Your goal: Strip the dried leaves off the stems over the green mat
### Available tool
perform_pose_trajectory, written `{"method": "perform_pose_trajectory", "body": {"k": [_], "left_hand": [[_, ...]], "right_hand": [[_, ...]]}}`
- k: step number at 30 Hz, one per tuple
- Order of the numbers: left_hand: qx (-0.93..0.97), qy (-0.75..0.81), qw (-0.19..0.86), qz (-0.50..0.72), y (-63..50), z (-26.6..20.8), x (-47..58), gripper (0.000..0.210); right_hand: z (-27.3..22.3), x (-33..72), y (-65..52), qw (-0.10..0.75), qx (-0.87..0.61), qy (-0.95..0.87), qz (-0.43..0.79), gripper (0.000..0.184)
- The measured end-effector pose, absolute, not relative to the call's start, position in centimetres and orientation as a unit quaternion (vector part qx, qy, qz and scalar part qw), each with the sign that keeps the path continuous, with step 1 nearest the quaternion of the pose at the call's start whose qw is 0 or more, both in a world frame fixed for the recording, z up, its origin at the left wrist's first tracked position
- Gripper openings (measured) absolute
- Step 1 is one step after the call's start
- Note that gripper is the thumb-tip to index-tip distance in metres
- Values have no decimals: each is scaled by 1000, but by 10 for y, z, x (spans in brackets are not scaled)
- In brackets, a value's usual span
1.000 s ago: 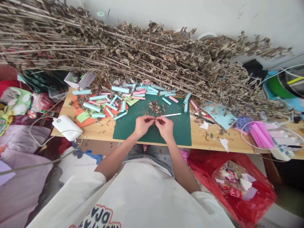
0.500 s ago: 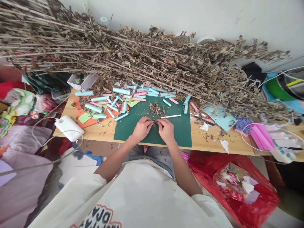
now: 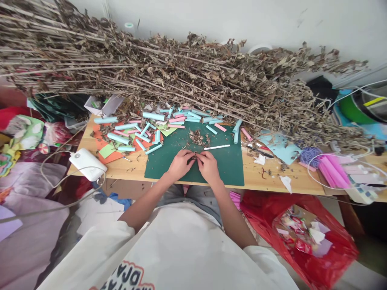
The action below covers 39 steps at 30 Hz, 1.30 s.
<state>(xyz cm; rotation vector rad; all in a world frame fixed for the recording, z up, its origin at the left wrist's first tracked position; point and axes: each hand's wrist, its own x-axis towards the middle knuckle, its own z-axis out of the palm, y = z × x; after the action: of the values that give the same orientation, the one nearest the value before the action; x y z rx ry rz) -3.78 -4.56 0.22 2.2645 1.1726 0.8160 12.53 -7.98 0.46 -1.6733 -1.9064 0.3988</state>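
Note:
My left hand and my right hand meet over the front half of a dark green cutting mat. Both have thumb and fingers pinched on a small dark bit of dried leaf between them, partly hidden by the fingertips. Just beyond my fingers lies a small heap of crumbled dried leaves on the mat. A thin white stick rests to the right of the heap. Rolled blue paper tubes and pink paper tubes lie scattered along the mat's back and left.
A large bundle of dried leafy stalks spans the back of the wooden table. At left sits a white power bank with a cable. Blue paper and purple yarn lie right. A red plastic bag hangs below the edge.
My right hand has moved slightly left, so its fingertips now meet those of my left hand. The heap and the paper tubes stay as they were.

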Motion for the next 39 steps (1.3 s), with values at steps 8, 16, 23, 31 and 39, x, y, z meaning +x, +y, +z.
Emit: {"method": "perform_pose_trajectory", "body": {"k": [8, 16, 23, 31, 39], "left_hand": [[796, 444, 283, 298, -39, 1, -35, 21], [628, 482, 478, 381, -39, 19, -31, 15], [574, 487, 525, 397, -34, 8, -26, 18], [801, 412, 268, 342, -40, 8, -30, 17], [830, 437, 177, 298, -10, 28, -38, 32]], "right_hand": [[5, 126, -78, 326, -628, -672, 218, 27], [15, 121, -77, 449, -622, -601, 224, 18], [19, 121, -77, 438, -614, -614, 236, 20], [14, 142, -72, 345, -637, -665, 181, 24], [28, 161, -45, 318, -679, -647, 137, 26]]}}
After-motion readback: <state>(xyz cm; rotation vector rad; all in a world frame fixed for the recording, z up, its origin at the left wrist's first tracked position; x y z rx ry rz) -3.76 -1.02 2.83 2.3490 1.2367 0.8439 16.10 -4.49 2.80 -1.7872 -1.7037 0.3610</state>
